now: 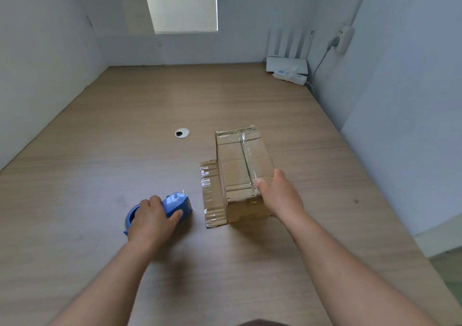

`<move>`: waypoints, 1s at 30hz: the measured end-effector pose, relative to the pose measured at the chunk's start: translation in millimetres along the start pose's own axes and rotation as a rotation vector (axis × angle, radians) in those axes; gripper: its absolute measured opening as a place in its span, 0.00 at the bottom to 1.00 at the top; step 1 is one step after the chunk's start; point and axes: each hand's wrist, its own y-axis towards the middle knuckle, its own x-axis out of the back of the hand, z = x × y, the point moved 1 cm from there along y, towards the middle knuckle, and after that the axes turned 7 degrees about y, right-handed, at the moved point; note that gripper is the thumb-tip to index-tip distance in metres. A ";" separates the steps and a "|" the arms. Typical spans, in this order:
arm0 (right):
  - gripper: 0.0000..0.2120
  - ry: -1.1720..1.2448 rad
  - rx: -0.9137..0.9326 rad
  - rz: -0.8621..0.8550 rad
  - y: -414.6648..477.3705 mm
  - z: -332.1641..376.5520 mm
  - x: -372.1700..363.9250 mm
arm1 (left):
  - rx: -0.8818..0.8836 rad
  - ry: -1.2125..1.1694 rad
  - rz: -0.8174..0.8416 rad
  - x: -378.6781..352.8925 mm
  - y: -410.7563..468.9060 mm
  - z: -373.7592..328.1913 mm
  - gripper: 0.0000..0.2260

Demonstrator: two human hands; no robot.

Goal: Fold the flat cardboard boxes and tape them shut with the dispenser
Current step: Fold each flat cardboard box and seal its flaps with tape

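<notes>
A folded cardboard box (240, 160) stands on the wooden table (125, 125), right of centre. Clear tape runs along its top seam. A taped flap (211, 195) lies flat on the table at its left side. My right hand (280, 195) grips the box's near right top corner, thumb on the taped seam. A blue tape dispenser (175, 204) rests on the table left of the box. My left hand (152, 219) grips it from above, fingers curled round its body.
A round cable grommet (182, 133) sits in the tabletop behind the dispenser. At the far right corner stand a white router (287, 63) and a power strip (291, 76) with a cable up the wall. White walls close in the table on three sides.
</notes>
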 end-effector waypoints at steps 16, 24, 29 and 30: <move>0.22 -0.050 -0.020 0.018 7.9 2.5 3.5 | -0.098 -0.138 0.136 22.7 23.7 -1.3 0.15; 0.24 0.050 0.041 -0.014 14.7 -5.9 1.0 | -0.430 -0.343 0.081 82.2 2.4 -51.1 0.16; 0.26 0.073 0.057 -0.013 19.1 -10.9 0.9 | -0.536 -0.323 0.075 89.0 -7.6 -60.5 0.16; 0.26 0.072 0.062 -0.012 20.4 -12.0 0.5 | -0.546 -0.330 0.078 89.1 -9.1 -61.3 0.15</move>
